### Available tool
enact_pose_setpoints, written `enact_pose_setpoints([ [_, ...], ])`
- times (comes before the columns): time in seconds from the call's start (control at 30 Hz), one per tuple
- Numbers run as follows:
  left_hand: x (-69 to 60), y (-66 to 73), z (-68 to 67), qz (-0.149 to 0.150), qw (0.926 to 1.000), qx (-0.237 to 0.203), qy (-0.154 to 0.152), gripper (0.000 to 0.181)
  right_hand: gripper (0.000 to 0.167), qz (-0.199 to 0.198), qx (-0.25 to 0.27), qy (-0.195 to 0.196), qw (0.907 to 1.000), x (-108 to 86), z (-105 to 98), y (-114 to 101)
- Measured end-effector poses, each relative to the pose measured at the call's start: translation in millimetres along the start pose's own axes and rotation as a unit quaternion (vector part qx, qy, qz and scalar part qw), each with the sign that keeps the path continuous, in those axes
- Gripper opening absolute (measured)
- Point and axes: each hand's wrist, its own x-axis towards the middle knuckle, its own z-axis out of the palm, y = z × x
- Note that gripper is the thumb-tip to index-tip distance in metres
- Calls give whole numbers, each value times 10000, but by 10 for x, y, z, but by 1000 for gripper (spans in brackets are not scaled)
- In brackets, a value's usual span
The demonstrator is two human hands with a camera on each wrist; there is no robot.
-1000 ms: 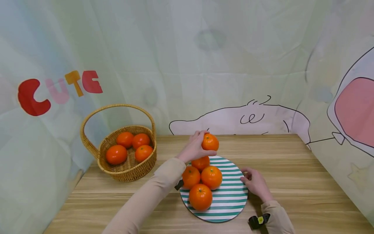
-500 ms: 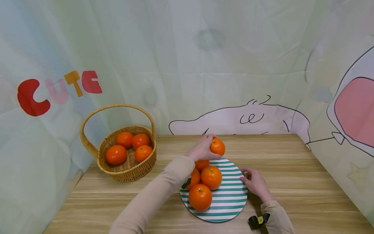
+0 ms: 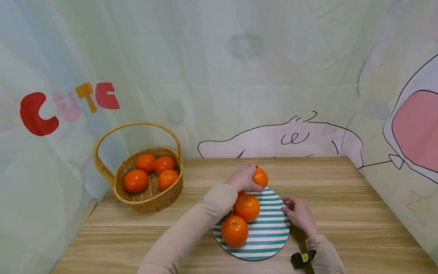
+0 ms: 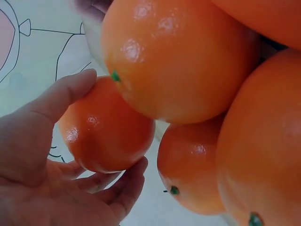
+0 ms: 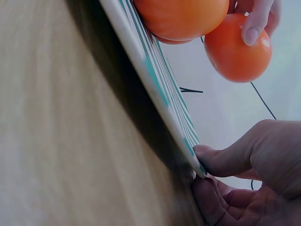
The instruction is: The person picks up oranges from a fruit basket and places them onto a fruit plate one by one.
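My left hand grips an orange over the far edge of a round plate with green and white stripes. In the left wrist view, thumb and fingers curl round this orange, apart from the others. Several more oranges sit on the plate's left half, among them a front orange and a middle orange. The left sleeve partly hides the rest. At the plate's right side is my right hand. The right wrist view shows its thumb above and fingers below the rim, pinching it.
A wicker basket with a tall handle stands at the left, holding several red-orange fruits. The wooden table ends at a printed curtain behind. A black wrist camera sits by the right sleeve.
My left hand has moved right and slightly down toward the plate's far edge, carrying the orange. Its sleeve now covers more of the plate's oranges. The right hand has stayed at the rim.
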Motion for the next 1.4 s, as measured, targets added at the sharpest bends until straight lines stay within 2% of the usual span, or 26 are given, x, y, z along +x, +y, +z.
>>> enact_pose_setpoints([
  [0.13,11,42,25,-41,9982,595,-8,76,27,-15,11,7,10000,0,-2,3],
  [0.27,17,89,36,-164,9962,847,-94,73,27,-8,4,2,10000,0,-3,12],
  [0.53,60,101,111,-265,9947,978,-188,65,27,1,3,-31,10000,1,0,19],
  [0.87,67,103,157,-384,9920,1177,-234,62,28,5,4,-32,10000,4,3,18],
  [1.4,53,139,178,-618,9903,1179,-406,69,28,6,14,-39,10000,0,-8,-11],
])
